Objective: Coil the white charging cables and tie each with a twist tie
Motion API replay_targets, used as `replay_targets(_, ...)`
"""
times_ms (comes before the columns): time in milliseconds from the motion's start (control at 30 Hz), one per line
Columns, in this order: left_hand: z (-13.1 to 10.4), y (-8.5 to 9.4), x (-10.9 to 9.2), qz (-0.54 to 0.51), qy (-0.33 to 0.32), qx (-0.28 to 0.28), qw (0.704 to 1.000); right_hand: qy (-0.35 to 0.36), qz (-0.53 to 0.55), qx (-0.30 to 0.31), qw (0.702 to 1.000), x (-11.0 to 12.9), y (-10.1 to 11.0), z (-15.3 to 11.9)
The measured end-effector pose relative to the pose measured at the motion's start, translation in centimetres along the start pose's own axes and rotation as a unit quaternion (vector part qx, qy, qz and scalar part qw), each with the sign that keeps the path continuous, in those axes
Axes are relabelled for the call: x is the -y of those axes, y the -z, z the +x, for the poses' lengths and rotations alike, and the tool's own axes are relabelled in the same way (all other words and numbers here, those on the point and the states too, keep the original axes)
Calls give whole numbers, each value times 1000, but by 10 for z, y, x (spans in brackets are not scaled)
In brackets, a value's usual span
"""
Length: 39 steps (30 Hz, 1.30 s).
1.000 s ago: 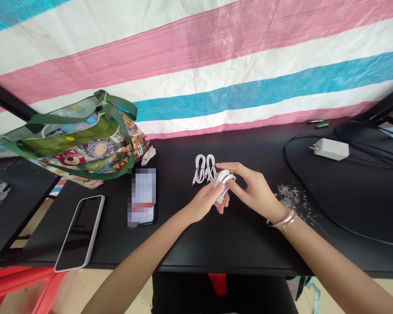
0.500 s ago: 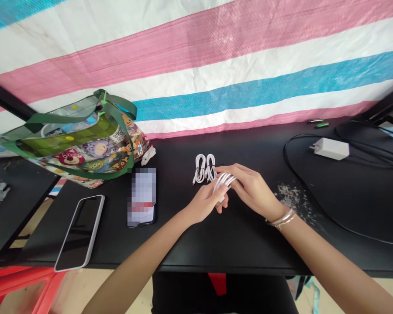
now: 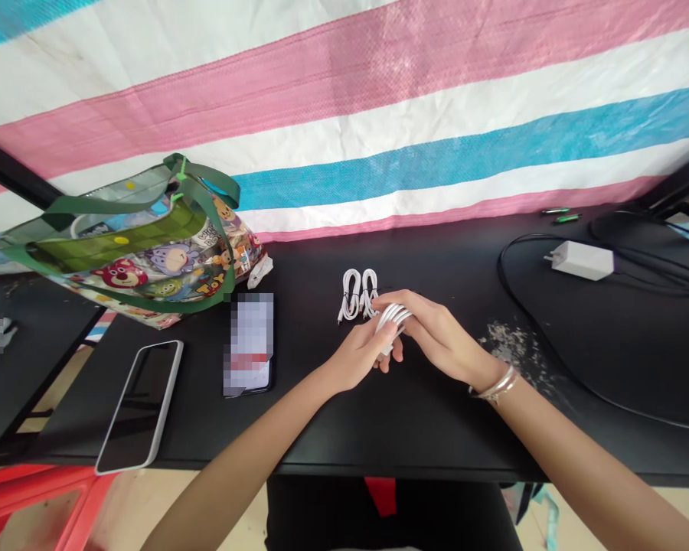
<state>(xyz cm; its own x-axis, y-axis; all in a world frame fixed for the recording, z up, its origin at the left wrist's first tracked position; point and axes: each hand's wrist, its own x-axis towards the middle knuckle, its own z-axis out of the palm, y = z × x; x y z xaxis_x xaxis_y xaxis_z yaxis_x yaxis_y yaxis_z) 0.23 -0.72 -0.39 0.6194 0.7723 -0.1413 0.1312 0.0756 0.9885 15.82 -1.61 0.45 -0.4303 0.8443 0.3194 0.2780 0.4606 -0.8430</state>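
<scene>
A coiled white cable point(image 3: 395, 314) is held between my two hands above the black table. My left hand point(image 3: 359, 353) grips the coil from the left, thumb on top and fingertips showing underneath. My right hand point(image 3: 433, 329) wraps over the coil's far and right side, its fingers bent around it; part of the cable is hidden beneath them. Just beyond the hands lies a bundled white cable point(image 3: 351, 295), folded and bound with a dark tie. Beside it rests a second such bundle point(image 3: 369, 289), partly behind my right fingertips.
To the left are a phone with a lit screen point(image 3: 249, 344), a white-edged phone point(image 3: 141, 409) at the table edge and a clear cartoon bag point(image 3: 166, 264). A white charger point(image 3: 582, 260) and black cable point(image 3: 528, 314) lie right. A striped sheet point(image 3: 379, 115) hangs behind.
My right fingers have shifted very slightly along the coil. Both hands stay on the white cable, and the things on the table have not moved.
</scene>
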Motion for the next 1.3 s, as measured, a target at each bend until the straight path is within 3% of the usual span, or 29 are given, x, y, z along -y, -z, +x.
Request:
replay_targets(133, 0, 0, -1, -6, -1, 12, 1000, 28, 12, 2, 1000, -1, 0, 0)
replay_targets(433, 0, 1, 0, -15, -8, 16, 1000, 59, -85, -12, 995, 1, 6, 1)
replay_targets(1300, 0, 1, 0, -3, -25, 20, 999, 57, -83, -12, 995, 3, 6, 2)
